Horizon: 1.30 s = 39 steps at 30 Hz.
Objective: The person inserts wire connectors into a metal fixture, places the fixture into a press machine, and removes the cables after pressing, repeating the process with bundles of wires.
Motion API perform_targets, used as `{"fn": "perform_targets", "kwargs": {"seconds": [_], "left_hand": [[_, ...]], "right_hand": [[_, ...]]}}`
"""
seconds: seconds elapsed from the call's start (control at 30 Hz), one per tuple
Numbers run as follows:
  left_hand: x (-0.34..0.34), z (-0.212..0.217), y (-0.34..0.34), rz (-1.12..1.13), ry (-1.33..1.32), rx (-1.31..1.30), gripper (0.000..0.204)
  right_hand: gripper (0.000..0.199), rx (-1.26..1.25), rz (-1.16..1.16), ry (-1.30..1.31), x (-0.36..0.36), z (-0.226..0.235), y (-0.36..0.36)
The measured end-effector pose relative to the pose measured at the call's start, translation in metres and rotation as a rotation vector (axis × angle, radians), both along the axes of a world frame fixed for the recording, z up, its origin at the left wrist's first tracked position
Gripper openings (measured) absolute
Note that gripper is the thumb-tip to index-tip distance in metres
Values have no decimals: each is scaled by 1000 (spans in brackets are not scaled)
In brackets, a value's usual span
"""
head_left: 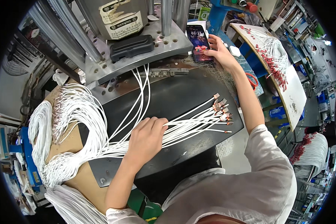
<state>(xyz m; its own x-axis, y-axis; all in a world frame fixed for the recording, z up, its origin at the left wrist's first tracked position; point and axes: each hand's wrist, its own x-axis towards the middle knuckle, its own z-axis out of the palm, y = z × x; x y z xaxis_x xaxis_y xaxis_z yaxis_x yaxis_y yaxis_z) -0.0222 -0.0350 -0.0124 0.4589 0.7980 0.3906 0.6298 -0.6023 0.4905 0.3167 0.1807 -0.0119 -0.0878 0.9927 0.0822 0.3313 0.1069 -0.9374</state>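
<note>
Through my feed I count one left hand [147, 137], one right hand [221, 53], one phone [197, 36], one small white case [234, 51] to its right, and white cables [190, 124] too many to count.

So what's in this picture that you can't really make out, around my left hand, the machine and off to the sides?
All in the head view:
- The stretch of white cables beneath your left hand: the hand covers it.
- The far ends of the few strands running up to the machine: hidden by its metal plate.
- The rest of the lowest bundle: cut off by the lower edge.
- Goods in the far right background: too small.
</note>
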Motion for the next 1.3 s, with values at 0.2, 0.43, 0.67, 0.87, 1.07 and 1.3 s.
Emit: {"fn": "perform_targets", "kwargs": {"seconds": [0.2, 0.43, 0.67, 0.87, 1.07, 1.3], "left_hand": [[-7, -4, -11, 23, 23, 20, 12], [-4, -3, -13, 34, -22, 4, 11], [-1, -3, -7, 41, -32, 33, 10], [-2, -5, -8, 33, -37, 40, 9], [-2, -4, -11, 35, -30, 32, 9], [-3, -4, -9, 30, -21, 41, 10]], "right_hand": [[79, 38, 27, 45, -11, 3, -5], [77, 8, -4, 61, -4, -10, -9], [81, 27, -15, 4, -2, -2, 0], [87, 3, -4, -37, -12, 5, -13], [91, 2, 59, 18, -8, 0, -9], [91, 20, 45, -3, -7, -3, -6]]}}
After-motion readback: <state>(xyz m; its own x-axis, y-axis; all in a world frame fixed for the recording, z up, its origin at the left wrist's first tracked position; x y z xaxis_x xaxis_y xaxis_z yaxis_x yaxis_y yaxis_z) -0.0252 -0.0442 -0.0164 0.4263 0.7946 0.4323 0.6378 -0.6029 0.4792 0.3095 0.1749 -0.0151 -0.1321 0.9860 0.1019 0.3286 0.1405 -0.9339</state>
